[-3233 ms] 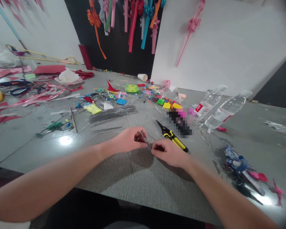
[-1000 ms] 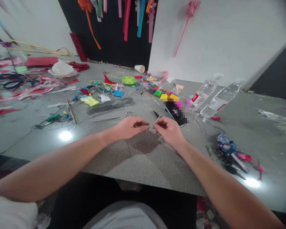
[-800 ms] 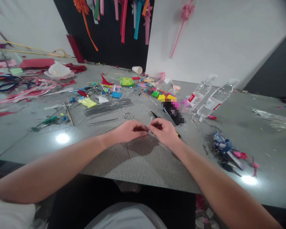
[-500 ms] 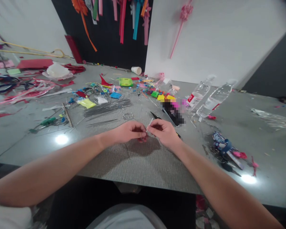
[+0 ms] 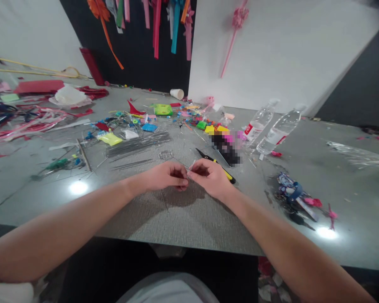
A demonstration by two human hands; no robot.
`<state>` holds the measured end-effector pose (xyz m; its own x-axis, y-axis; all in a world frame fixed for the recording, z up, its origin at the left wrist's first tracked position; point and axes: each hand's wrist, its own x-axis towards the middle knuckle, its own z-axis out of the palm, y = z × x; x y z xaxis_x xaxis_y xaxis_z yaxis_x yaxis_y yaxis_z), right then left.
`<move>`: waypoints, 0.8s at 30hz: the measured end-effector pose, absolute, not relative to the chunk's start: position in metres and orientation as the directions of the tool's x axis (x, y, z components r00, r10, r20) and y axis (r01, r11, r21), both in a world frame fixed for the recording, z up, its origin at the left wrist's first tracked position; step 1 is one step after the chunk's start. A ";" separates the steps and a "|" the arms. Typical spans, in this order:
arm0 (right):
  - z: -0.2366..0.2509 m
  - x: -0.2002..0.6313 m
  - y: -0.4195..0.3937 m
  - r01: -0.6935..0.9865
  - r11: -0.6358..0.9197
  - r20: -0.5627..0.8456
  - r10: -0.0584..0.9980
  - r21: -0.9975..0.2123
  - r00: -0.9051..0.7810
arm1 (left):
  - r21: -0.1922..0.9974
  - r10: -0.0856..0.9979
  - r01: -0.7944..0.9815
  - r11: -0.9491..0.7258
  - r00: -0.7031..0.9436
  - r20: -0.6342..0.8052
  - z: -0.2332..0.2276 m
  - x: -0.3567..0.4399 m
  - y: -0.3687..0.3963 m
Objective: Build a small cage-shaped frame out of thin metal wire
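My left hand (image 5: 170,176) and my right hand (image 5: 210,177) meet above the table, fingertips almost touching. Both are closed in a pinch on what looks like a thin wire; most of it is hidden by the fingers. A small pale end shows above my right fingertips. Just beyond my left hand lies a small ring of bent wire (image 5: 166,155). Cutting pliers (image 5: 230,176) with black and yellow handles rest beside my right hand, partly covered by it. A bundle of straight grey wires (image 5: 139,144) lies to the far left of my hands.
Two clear plastic bottles (image 5: 282,129) stand at the back right. Small coloured packets, such as a yellow one (image 5: 110,139), and loose bits cover the middle back. A keychain bunch (image 5: 292,191) lies right; red and pink scraps and scissors (image 5: 1,115) lie left. A paper cup (image 5: 177,94) lies tipped.
The whole scene has shifted slightly left in view as the head turned. My hands stay together in the same pinch, and more of the pliers' handle shows.
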<state>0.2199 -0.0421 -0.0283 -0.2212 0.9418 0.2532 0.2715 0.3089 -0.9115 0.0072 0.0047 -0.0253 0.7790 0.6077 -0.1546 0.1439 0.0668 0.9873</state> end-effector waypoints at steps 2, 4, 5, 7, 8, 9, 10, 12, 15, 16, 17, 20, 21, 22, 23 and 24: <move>-0.024 0.223 -0.041 0.313 0.350 0.276 0.926 -0.883 -0.256 | 0.986 0.613 0.121 0.112 0.773 -0.165 -0.024 0.007 0.004; -0.017 0.235 -0.035 0.412 0.406 0.317 0.909 -0.816 -0.269 | 0.977 0.633 0.074 0.199 0.752 -0.186 -0.024 0.006 0.004; -0.014 0.244 -0.030 0.501 0.413 0.350 0.911 -0.760 -0.219 | 0.970 0.644 0.056 0.238 0.739 -0.200 -0.024 0.005 0.004; -0.010 0.267 -0.017 0.755 0.285 0.374 0.926 -0.591 -0.057 | 0.962 0.659 0.065 0.267 0.716 -0.231 -0.024 0.003 0.005; -0.009 0.279 -0.011 0.868 0.139 0.369 0.928 -0.476 0.053 | 0.962 0.660 0.089 0.260 0.710 -0.244 -0.024 0.002 0.006; -0.010 0.290 -0.005 0.933 -0.015 0.327 0.934 -0.360 0.141 | 0.962 0.662 0.113 0.247 0.706 -0.252 -0.024 0.001 0.007; -0.012 0.299 0.000 0.951 -0.157 0.261 0.938 -0.266 0.227 | 0.963 0.661 0.136 0.233 0.704 -0.259 -0.024 0.001 0.008; -0.016 0.311 0.006 0.940 -0.293 0.130 0.940 -0.174 0.317 | 0.962 0.663 0.164 0.217 0.699 -0.268 -0.023 0.000 0.009; -0.022 0.314 0.007 0.944 -0.297 0.086 0.947 -0.140 0.311 | 0.957 0.670 0.190 0.218 0.684 -0.289 -0.021 0.000 0.008; -0.023 0.313 0.006 0.948 -0.286 0.096 0.949 -0.140 0.301 | 0.956 0.669 0.194 0.222 0.682 -0.294 -0.020 0.000 0.008; -0.023 0.311 0.005 0.951 -0.275 0.107 0.951 -0.140 0.291 | 0.954 0.668 0.197 0.226 0.681 -0.299 -0.020 0.000 0.008; -0.023 0.308 0.004 0.962 -0.233 0.128 0.959 -0.142 0.252 | 0.952 0.666 0.207 0.224 0.681 -0.305 -0.021 0.000 0.008; -0.023 0.308 0.004 0.964 -0.223 0.129 0.962 -0.147 0.242 | 0.953 0.665 0.206 0.223 0.682 -0.303 -0.022 0.000 0.008; -0.024 0.308 0.004 0.965 -0.216 0.130 0.963 -0.150 0.235 | 0.954 0.664 0.203 0.222 0.685 -0.300 -0.022 0.001 0.008; -0.024 0.308 0.004 0.966 -0.210 0.130 0.964 -0.150 0.230 | 0.955 0.662 0.198 0.221 0.689 -0.296 -0.022 0.001 0.009; -0.025 0.308 0.004 0.967 -0.206 0.133 0.965 -0.148 0.226 | 0.956 0.660 0.192 0.223 0.691 -0.293 -0.022 0.001 0.009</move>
<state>0.3076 0.0036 -0.0248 0.2261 0.9650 0.1329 0.9673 -0.2063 -0.1476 0.0014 0.0086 -0.0221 0.6915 0.6602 -0.2932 0.1922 0.2231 0.9557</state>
